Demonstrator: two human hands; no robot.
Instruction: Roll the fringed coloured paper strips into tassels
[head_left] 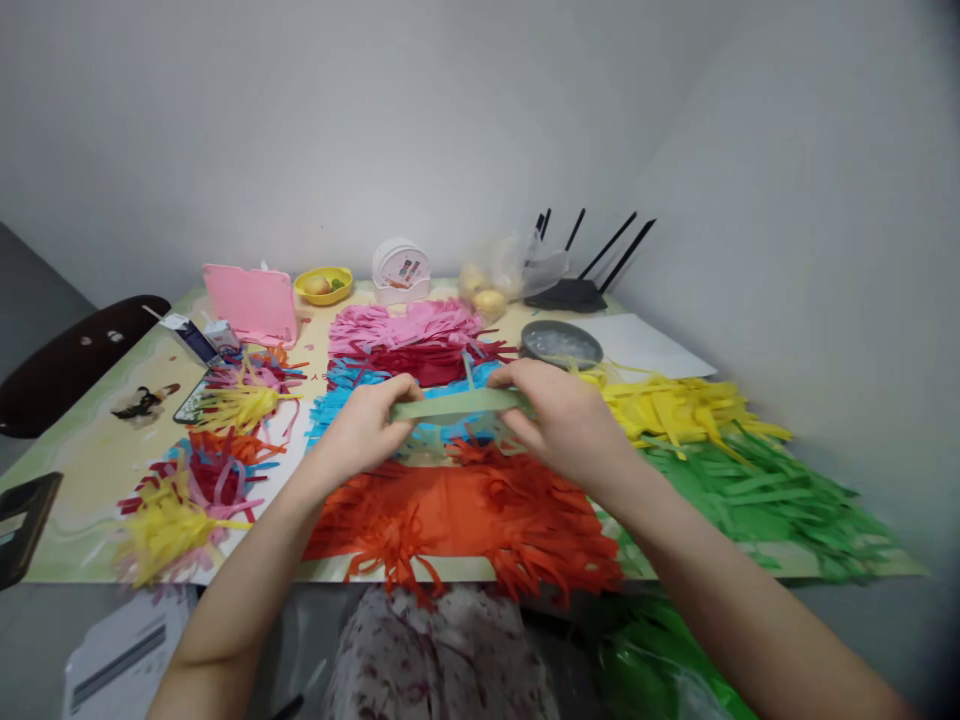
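My left hand [367,425] and my right hand [566,415] both pinch a pale green paper strip [457,404], one at each end, and hold it level above the table. Under the strip lie fringed paper sheets: blue [337,398], orange-red [457,510], dark red [420,360] and pink [405,325]. Both hands are closed on the strip, the left at its left end, the right at its right end.
Yellow [675,405] and green [757,495] fringed paper lies at the right. Mixed-colour tassels [187,490] sit at the left. At the back stand a pink box [251,303], a yellow bowl [324,285], a grey dish [561,343] and a black router [574,292]. A phone [22,520] lies at the left edge.
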